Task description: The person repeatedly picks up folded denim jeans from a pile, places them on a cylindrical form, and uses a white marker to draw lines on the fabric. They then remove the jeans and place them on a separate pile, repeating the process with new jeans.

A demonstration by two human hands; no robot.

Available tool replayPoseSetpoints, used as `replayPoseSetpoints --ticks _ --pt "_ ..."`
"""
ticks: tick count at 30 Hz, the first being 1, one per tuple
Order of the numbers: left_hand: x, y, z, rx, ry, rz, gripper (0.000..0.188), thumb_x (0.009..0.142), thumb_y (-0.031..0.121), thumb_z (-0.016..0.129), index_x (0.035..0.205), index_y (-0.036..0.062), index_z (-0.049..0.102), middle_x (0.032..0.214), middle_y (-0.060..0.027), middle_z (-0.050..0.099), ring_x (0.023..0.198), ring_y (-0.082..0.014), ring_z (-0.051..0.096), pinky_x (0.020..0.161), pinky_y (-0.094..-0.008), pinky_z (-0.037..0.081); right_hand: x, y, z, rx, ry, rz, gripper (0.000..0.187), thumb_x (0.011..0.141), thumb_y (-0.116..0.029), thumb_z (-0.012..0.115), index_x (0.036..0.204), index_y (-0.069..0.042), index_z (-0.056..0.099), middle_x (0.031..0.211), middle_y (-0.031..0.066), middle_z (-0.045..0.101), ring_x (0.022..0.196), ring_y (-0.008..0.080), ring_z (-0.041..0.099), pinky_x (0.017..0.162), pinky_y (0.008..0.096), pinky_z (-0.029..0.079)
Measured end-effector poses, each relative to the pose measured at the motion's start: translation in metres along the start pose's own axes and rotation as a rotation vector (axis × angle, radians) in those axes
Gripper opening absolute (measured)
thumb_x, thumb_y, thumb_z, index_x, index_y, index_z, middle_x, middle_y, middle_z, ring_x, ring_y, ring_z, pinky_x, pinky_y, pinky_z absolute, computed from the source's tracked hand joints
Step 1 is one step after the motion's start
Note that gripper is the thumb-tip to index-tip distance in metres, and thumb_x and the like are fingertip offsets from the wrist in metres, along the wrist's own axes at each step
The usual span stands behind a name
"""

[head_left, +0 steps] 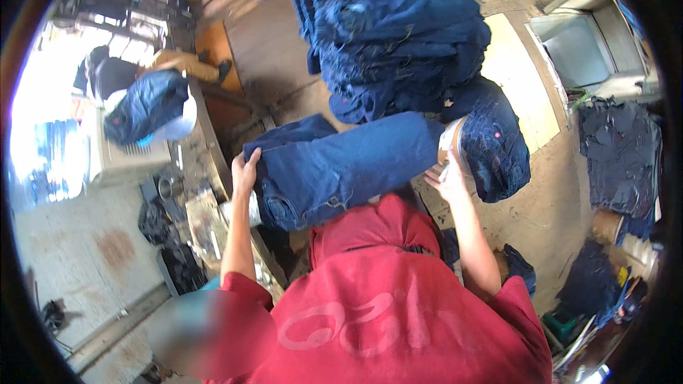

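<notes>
A pair of folded blue jeans (348, 160) lies crosswise in front of me, above my lap. My left hand (245, 173) grips its left edge, fingers closed round the denim. At the right end of the jeans, my right hand (448, 179) has its fingers apart, beside a pale brown rounded surface (451, 139). Dark blue denim with a small red mark (496, 142) drapes just beyond that hand. A tall stack of folded jeans (398, 28) rises directly ahead, behind the pair I handle.
A person in tan trousers (181, 64) sits at the far left near denim on a light machine table (128, 163). Dark garments (619, 156) lie at the right, with a denim heap (590, 281) nearer. A grey-blue panel (573, 50) stands at the far right.
</notes>
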State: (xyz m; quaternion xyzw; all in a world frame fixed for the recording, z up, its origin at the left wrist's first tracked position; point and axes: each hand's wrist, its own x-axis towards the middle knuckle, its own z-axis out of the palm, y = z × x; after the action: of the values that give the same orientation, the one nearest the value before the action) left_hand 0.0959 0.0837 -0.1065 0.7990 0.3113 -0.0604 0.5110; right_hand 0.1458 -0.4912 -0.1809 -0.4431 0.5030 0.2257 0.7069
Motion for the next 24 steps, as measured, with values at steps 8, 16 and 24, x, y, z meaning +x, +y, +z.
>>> replayPoseSetpoints --ticks 8,16,24 --pt "-0.082 0.062 0.055 -0.685 -0.290 -0.352 0.028 0.100 0.016 0.073 0.127 0.0053 0.072 0.120 -0.0068 0.078 0.109 -0.0234 0.074 0.102 -0.0383 0.058 0.123 -0.062 -0.057 0.187 0.533 -0.464 0.033 0.087 -0.003 0.089 0.095 -0.009 0.059 0.082 0.0026 0.066 0.066 0.0154 0.063 0.053 0.0361 0.055" --pt "-0.044 0.180 0.303 -0.810 -0.894 -0.219 0.023 0.109 0.021 0.070 0.131 0.0155 0.068 0.117 0.0017 0.076 0.103 -0.0177 0.073 0.093 -0.0439 0.062 0.060 -0.235 -0.301 0.628 0.565 -0.761 0.017 0.099 -0.007 0.077 0.089 -0.015 0.067 0.068 -0.0051 0.052 0.047 0.0053 0.042 0.038 0.0264 0.031" --pt "-0.043 0.523 0.359 -0.854 -1.087 0.338 0.046 0.103 0.033 0.076 0.140 0.0081 0.069 0.131 -0.0068 0.076 0.121 -0.0239 0.072 0.113 -0.0466 0.054 -0.167 -0.453 -0.387 0.811 0.233 -1.414 0.020 0.102 -0.011 0.082 0.093 -0.010 0.065 0.084 -0.0024 0.060 0.074 0.0091 0.053 0.068 0.0260 0.046"
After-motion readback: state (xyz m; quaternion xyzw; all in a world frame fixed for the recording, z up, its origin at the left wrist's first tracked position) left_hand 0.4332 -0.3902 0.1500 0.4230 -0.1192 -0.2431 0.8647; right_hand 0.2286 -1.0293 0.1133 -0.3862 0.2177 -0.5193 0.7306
